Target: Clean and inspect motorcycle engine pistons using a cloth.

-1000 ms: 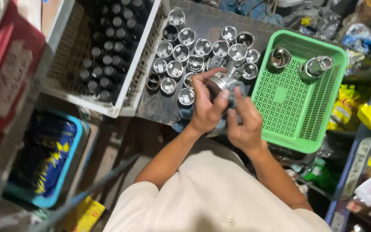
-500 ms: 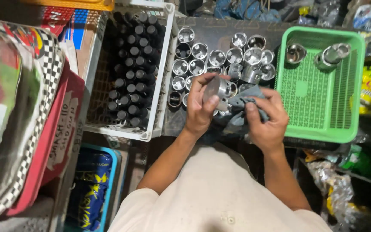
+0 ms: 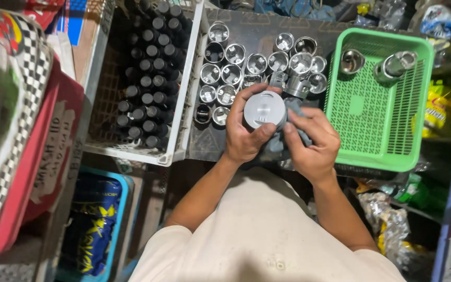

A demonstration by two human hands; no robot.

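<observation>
My left hand (image 3: 244,133) grips a round silver metal piston (image 3: 263,109), its flat crown facing the camera. My right hand (image 3: 313,142) presses a grey-blue cloth (image 3: 275,148) against the piston's right side and underside. Just beyond my hands, several more silver pistons (image 3: 257,63) stand in rows on a dark surface, open ends up. A green plastic basket (image 3: 377,133) to the right holds two pistons (image 3: 352,61) near its far edge.
A white plastic crate (image 3: 183,104) on the left is full of dark cylindrical parts (image 3: 149,83). Red bins and checkered packaging fill the far left. A blue bin (image 3: 97,230) sits low left. Packaged goods crowd the shelves at right.
The view has swung to the left and closer. The piston has turned in my left hand so its flat crown now faces up; the cloth stays against it.
</observation>
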